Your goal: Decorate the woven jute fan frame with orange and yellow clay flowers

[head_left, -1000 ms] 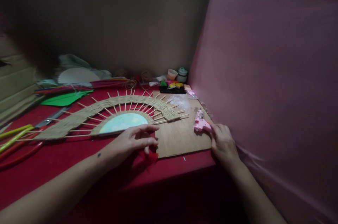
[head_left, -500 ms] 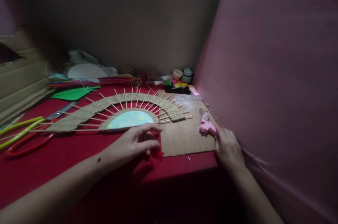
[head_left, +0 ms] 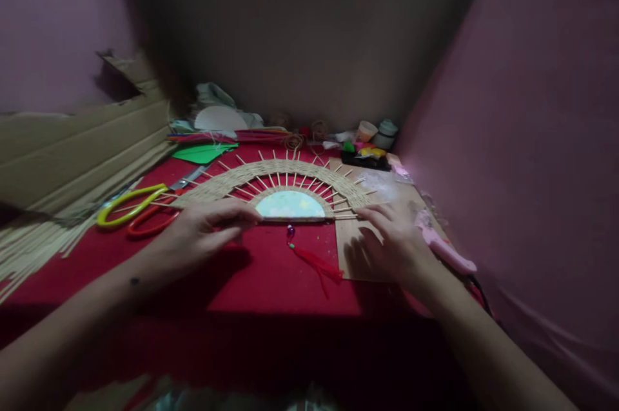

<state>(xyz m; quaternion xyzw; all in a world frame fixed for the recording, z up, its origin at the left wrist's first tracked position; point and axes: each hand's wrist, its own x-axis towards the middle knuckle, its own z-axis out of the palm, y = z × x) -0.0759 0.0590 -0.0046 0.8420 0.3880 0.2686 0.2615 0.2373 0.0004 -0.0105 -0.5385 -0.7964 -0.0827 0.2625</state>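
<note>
Right hand (head_left: 399,240) has left the pink glue gun (head_left: 442,244); both hands now at the woven fan (head_left: 294,168), mid-table (head_left: 271,282), so attention's on that. Left hand (head_left: 198,233) by its left base. Fingers half-curled, can't tell if gripping. Far right corner: black tray (head_left: 351,160) of coloured packets (head_left: 372,152), cup (head_left: 366,133), lidded jar (head_left: 385,135), contents unclear.

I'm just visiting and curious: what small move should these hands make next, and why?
Perhaps the left hand and right hand should steady the woven fan by its lower corners: both are close to them, though whether they touch is unclear.
</note>
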